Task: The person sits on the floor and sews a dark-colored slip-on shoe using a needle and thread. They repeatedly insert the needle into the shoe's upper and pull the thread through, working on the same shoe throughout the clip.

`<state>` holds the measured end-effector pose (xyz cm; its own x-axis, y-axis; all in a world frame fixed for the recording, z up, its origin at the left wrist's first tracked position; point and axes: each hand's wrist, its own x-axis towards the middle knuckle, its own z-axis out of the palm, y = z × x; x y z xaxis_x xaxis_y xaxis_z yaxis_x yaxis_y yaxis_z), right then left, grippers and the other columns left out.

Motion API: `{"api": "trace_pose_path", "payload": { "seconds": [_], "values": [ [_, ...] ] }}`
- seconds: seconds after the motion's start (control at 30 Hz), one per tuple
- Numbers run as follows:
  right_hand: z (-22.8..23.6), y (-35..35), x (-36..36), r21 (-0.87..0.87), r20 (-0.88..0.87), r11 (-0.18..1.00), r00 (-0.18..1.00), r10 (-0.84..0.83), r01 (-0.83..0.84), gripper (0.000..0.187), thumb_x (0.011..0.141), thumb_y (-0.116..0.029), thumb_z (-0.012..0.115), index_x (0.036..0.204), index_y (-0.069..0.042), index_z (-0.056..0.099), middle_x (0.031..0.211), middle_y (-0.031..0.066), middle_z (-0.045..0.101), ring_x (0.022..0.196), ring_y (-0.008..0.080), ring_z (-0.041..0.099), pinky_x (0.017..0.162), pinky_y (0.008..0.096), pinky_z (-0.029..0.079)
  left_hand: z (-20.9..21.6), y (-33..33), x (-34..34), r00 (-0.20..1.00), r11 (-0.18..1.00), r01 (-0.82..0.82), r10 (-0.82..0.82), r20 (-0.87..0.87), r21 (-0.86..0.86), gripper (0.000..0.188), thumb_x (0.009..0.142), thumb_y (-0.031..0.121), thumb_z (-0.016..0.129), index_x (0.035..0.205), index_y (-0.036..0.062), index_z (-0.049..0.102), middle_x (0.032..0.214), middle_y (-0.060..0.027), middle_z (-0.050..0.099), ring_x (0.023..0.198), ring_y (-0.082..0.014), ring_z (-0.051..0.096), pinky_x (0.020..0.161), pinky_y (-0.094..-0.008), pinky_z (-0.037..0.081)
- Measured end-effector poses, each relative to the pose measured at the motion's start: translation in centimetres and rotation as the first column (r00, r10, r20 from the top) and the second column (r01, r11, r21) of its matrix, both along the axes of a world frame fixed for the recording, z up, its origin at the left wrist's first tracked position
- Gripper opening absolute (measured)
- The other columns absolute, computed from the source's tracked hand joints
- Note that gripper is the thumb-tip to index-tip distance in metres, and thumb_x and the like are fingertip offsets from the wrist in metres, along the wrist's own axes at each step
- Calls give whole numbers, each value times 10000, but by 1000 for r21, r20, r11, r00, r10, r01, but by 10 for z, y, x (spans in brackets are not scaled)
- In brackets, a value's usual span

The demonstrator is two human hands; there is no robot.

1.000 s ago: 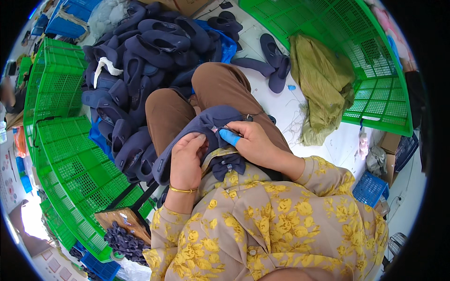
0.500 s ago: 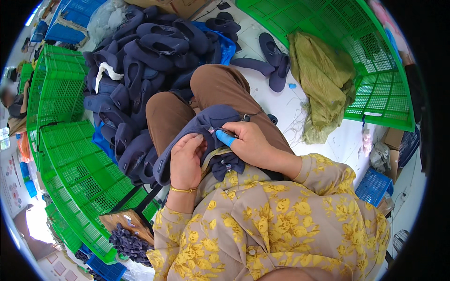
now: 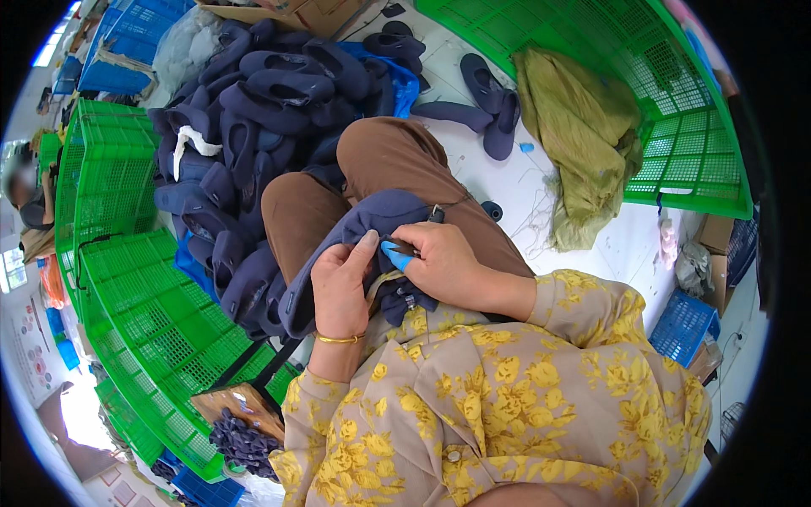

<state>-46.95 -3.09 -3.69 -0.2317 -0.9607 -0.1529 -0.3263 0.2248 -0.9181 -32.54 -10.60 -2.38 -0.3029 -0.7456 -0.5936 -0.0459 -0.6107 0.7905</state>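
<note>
on brown trousers (image 3: pixel 389 156), navy shoe (image 3: pixel 356 221) slants up rightward; left hand (image 3: pixel 340 287) pinches it, right hand (image 3: pixel 449 264) grips dark tool (image 3: pixel 404 248).

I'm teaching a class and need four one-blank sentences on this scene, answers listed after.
1. A bracelet circles the ____ wrist.
2. The thumb cover on the right hand is ____.
3. The trousers behind the held shoe are ____.
4. The flowers on the shirt are ____.

Missing words: left; blue; brown; yellow.
</note>
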Motion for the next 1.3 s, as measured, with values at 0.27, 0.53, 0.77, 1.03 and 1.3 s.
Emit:
{"api": "trace_pose_path", "payload": {
  "seconds": [0.27, 0.53, 0.77, 1.03, 1.3],
  "values": [
    [-9, 8, 4, -123, -95, 991, 993, -63, 51, 248, 717, -82, 608, 943, -3, 672, 846, 191, 663, 764, 377, 637, 679, 455, 508, -6, -1, -1, 1000, 1000, 11, -11, -25, -21, 210, 859, 134, 759, 750, 25, 617, 660, 45, 532, 569, -39, 412, 520, -212, 301],
    [-14, 11, 6, -218, -187, 975, 979, -81, 39, 274, 664, -19, 622, 935, -10, 660, 808, 156, 654, 720, 350, 634, 608, 407, 508, -2, -1, -2, 1000, 1000, 12, -11, -17, 23, 142, 879, 95, 734, 788, 33, 644, 699, 14, 598, 580, -51, 478, 552, -195, 374],
    [-13, 10, 7, -253, -282, 967, 958, -56, -18, 223, 637, -37, 656, 857, -44, 623, 759, 118, 624, 702, 334, 626, 579, 416, 492, -6, -1, 0, 1000, 999, 17, -17, -11, -28, 163, 843, 99, 769, 842, -24, 663, 694, 16, 603, 569, -41, 471, 520, -191, 353],
    [15, 15, -11, 14, 179, 999, 983, -41, 39, 123, 852, -76, 607, 942, -18, 547, 831, 149, 649, 744, 331, 648, 643, 399, 499, -14, -6, 9, 995, 995, 94, -95, -19, -44, 135, 871, 99, 730, 822, 7, 644, 672, 47, 569, 553, -24, 435, 512, -183, 323],
    [2, 22, -12, 81, 317, 997, 948, -32, 6, 165, 867, -38, 573, 1028, -15, 598, 824, 178, 659, 737, 326, 651, 673, 381, 499, -11, -9, 13, 969, 984, 177, -179, -172, -26, 92, 923, 54, 647, 833, 47, 628, 819, -2, 636, 719, -67, 539, 672, -217, 412]
  ]
}}
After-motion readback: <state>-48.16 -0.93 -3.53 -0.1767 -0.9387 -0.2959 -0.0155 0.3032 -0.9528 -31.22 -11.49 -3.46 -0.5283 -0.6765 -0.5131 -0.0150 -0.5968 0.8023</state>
